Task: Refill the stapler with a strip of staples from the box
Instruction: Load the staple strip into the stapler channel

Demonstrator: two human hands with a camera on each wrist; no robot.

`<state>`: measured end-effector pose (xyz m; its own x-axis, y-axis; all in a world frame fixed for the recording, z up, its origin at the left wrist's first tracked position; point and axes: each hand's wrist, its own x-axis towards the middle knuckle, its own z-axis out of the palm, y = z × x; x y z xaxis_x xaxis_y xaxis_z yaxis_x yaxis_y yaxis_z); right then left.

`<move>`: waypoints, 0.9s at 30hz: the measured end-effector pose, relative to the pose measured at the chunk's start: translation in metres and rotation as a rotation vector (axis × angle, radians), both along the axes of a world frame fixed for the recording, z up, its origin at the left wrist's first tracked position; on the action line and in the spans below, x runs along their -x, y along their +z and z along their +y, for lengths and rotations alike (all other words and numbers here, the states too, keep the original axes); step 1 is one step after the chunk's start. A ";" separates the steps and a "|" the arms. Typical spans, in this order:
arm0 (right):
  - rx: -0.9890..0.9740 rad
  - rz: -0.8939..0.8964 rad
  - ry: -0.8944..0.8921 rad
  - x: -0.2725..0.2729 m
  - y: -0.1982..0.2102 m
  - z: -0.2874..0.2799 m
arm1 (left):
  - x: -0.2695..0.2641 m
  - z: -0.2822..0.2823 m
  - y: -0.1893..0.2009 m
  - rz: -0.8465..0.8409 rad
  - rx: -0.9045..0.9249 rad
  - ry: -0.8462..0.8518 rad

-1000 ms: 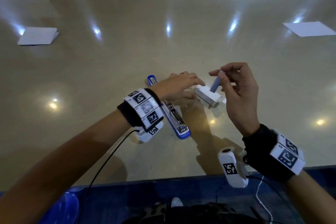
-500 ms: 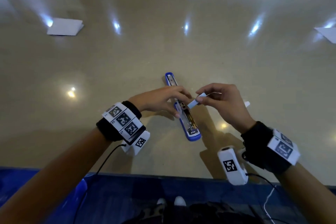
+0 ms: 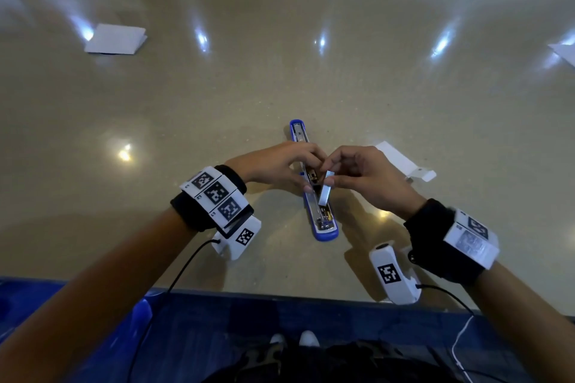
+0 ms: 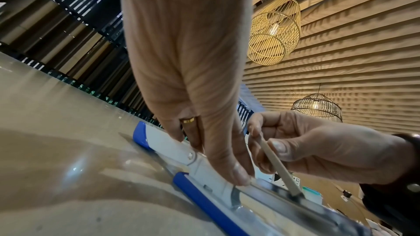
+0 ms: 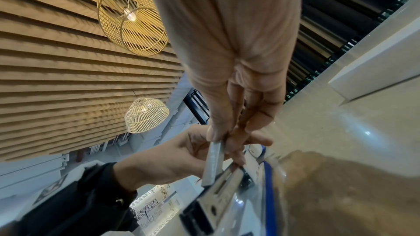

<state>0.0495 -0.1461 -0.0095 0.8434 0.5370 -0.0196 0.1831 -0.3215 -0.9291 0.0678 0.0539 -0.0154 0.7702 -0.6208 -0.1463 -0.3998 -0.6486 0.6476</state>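
A blue stapler (image 3: 320, 221) lies opened flat on the beige table (image 3: 217, 96), its metal channel facing up. My left hand (image 3: 306, 171) pinches the channel's sides near the hinge; the thumb tip presses the rail of the stapler (image 4: 204, 200). Between thumb and fingers my right hand (image 3: 329, 177) holds a silver strip of staples (image 3: 325, 193). The strip (image 4: 279, 168) is tilted, with its lower end down in the channel. In the right wrist view the strip (image 5: 213, 161) meets the stapler (image 5: 227, 195). The white staple box (image 3: 401, 162) lies open just right of my right hand.
A folded white paper (image 3: 115, 39) lies at the far left of the table, and another paper (image 3: 564, 53) at the far right edge. The table's front edge (image 3: 280, 292) runs just below my wrists. The staple box (image 5: 375, 78) shows beside the right hand.
My right hand lifted the strip out of the box and carried it left to the stapler, where its lower end now sits in the channel. My left hand left the box and took the stapler.
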 end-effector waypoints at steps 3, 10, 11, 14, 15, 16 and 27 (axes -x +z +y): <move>0.038 -0.019 0.026 -0.001 -0.001 0.000 | -0.001 0.001 -0.002 -0.007 0.011 -0.007; 0.169 -0.151 0.103 -0.003 0.004 0.003 | -0.002 0.001 -0.002 0.013 0.006 -0.011; 0.178 -0.162 0.119 -0.003 0.005 0.004 | -0.002 0.001 -0.001 0.014 -0.001 -0.013; 0.156 -0.157 0.134 -0.007 0.008 0.005 | -0.002 0.001 -0.003 0.006 -0.010 -0.008; 0.146 -0.149 0.132 -0.008 0.009 0.005 | -0.002 0.002 -0.004 0.000 -0.013 -0.007; 0.142 -0.145 0.135 -0.009 0.009 0.006 | -0.003 0.002 -0.004 -0.004 -0.016 -0.005; 0.124 -0.110 0.183 -0.013 0.010 0.006 | -0.003 0.002 -0.005 0.005 -0.011 -0.001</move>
<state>0.0625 -0.1397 0.0004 0.7328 0.6804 -0.0080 0.3469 -0.3837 -0.8558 0.0713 0.0557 -0.0209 0.7689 -0.6199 -0.1570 -0.3969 -0.6551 0.6429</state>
